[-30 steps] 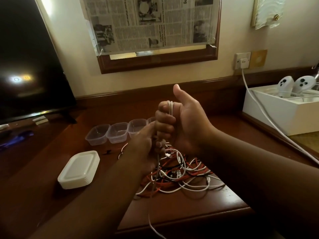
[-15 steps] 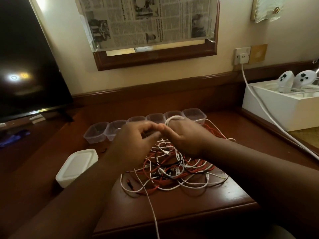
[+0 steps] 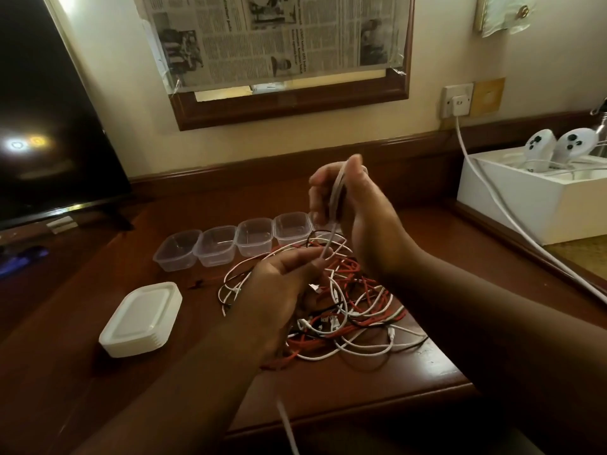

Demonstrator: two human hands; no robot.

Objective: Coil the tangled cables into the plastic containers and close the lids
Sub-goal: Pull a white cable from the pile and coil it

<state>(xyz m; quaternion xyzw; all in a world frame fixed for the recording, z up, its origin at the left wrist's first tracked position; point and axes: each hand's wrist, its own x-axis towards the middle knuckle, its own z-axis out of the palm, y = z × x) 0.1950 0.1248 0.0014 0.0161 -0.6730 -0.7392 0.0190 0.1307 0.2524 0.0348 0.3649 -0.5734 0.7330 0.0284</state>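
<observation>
- Holding a loop of white cable [image 3: 335,198] upright, the right hand [image 3: 358,211] is raised above the desk, its fingers [image 3: 317,192] curled round the strands and closed on them
- The left hand [image 3: 282,290] sits lower and nearer the camera, thumb and fingertips pinched on the same white cable where it comes down from the right hand
- Under both hands lies the tangled pile of cables [image 3: 348,307], white, red and black strands crossed over each other on the wooden desk [image 3: 377,382]; which strand belongs to which cable cannot be told
- 1 white strand [image 3: 285,425] trails off the near edge of the desk towards the camera
- Behind the pile stand 4 clear plastic containers [image 3: 216,246] in a row, side by side and touching, all open and with nothing in them; a further one may sit behind the right hand, but that is hidden
- A stack of white lids [image 3: 141,318] rests on the desk to the left of the pile, well apart from the containers
- At far left a dark TV screen [image 3: 49,126] leans near the wall
- On the wall hangs a wooden frame [image 3: 289,103] covered with newspaper [image 3: 272,37]
- At right a white box [image 3: 525,198] holds 2 white controllers [image 3: 558,146], and a thick white lead [image 3: 492,198] runs from a wall socket [image 3: 457,100] down past it
</observation>
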